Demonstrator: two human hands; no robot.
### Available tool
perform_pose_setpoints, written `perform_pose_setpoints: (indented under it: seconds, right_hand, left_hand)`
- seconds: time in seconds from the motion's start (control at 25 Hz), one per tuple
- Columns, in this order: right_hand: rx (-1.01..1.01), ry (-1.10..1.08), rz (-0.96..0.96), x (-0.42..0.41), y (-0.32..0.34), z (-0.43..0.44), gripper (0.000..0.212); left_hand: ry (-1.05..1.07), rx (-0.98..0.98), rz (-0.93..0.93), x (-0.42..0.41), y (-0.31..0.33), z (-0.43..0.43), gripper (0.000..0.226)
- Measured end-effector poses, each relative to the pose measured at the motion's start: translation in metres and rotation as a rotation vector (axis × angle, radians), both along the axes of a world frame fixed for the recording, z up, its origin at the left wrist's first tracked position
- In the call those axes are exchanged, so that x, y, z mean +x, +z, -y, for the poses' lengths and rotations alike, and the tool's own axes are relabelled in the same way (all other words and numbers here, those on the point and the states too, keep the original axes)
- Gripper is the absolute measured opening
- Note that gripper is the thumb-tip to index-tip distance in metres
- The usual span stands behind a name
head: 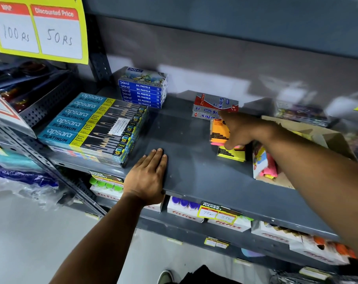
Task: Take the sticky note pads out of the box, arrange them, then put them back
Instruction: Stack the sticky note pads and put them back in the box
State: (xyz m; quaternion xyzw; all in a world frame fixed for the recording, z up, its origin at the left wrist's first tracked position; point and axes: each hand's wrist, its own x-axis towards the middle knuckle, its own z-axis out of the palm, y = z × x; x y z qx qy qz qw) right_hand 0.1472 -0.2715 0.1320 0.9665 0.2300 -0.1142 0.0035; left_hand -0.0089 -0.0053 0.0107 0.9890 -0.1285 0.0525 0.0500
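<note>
On a grey metal shelf [186, 169] lies a stack of sticky note pads: orange and pink ones [218, 133] on top, a yellow pad [230, 154] lower and nearer. My right hand [243, 130] reaches over this stack and rests on it, fingers curled at its right side. To the right stands an open cardboard box [327, 136] with more pink and yellow pads [266, 165] inside. My left hand [147, 177] lies flat on the shelf's front edge, fingers together, holding nothing.
Apsara pencil packs [92, 128] fill the shelf's left side, with Doms oil pastel boxes [142, 89] behind them. Grey and red stick boxes [215, 105] sit just behind the pads. Lower shelves hold white Fitfizz boxes [186, 210]. A yellow price sign [39, 27] hangs top left.
</note>
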Motion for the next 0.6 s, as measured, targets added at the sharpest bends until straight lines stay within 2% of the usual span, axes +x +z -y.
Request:
perform_pose_setpoints:
  seconds: [0.2, 0.44, 0.6]
  right_hand:
    - [-0.022, -0.038, -0.124, -0.003, -0.026, 0.020, 0.105]
    - [-0.149, -0.069, -0.162, 0.001, -0.041, 0.020, 0.127]
    - [-0.101, -0.058, -0.140, 0.003, -0.042, 0.019, 0.095]
  left_hand:
    - [0.004, 0.007, -0.015, 0.002, 0.001, 0.000, 0.092]
    - [-0.003, 0.016, -0.016, 0.003, 0.000, 0.000, 0.092]
    - [0.001, 0.019, -0.013, 0.002, -0.001, -0.001, 0.091]
